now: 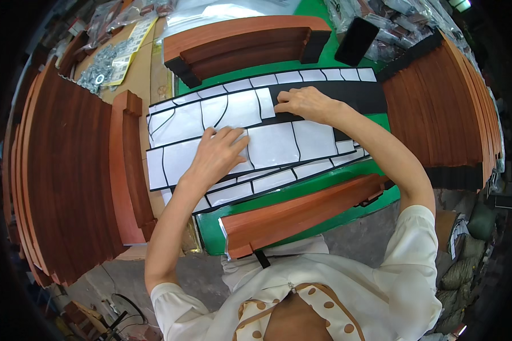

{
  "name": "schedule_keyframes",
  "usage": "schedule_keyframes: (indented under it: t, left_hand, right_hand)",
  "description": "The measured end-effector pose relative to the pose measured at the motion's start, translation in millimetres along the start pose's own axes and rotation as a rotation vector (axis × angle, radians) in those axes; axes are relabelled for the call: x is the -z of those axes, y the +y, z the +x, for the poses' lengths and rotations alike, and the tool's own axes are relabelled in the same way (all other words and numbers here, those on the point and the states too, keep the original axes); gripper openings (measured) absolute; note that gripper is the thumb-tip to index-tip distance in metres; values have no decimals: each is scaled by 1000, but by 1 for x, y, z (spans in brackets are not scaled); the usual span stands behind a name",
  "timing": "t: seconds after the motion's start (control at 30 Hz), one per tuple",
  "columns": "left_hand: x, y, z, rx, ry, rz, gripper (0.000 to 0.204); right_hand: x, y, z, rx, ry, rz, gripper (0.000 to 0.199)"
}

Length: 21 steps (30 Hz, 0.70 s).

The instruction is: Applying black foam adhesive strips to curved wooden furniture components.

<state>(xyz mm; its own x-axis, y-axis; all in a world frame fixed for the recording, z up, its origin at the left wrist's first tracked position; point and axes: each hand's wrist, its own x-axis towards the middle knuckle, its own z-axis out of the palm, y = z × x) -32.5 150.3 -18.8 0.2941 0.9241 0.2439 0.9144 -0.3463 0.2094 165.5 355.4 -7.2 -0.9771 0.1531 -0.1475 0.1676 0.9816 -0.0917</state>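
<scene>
Several long black strips covered with white glossy pieces lie side by side on the green tabletop. My left hand point(221, 152) rests with spread, bent fingers across the white-faced strip point(273, 143) and the one beyond it. On that farther strip point(242, 109), white pieces cover the left part, while bare black surface point(347, 95) shows on the right. My right hand point(308, 104) is closed at the end of the white pieces, its thumb and fingertips together at the edge of the last piece point(266, 102). Its curled fingers partly hide the contact.
Curved brown wooden pieces lie beyond the strips point(250, 45) and near my body point(301, 213). Tall stacks of brown boards stand left point(68, 176) and right point(444, 108). A black phone point(356, 41), bagged parts point(389, 28) and loose metal hardware point(99, 65) lie at the back.
</scene>
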Motion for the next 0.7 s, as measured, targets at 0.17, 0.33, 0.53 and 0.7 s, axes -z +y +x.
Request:
schedule_keyframes:
  t: [0.17,0.33,0.53,0.7]
  left_hand:
    - [-25,0,31,115,-172,-125,58]
    - [-30,3,26,68,-146,-171,61]
    - [-36,12,23,115,-122,-134,64]
    - [-37,18,22,152,-107,-115,65]
  right_hand:
    - [-5,-1,13,-3,13,220,29]
    - [-6,-11,24,-1,-60,140,30]
    - [-7,-14,32,75,-101,181,34]
    - [2,-20,32,4,-146,272,18]
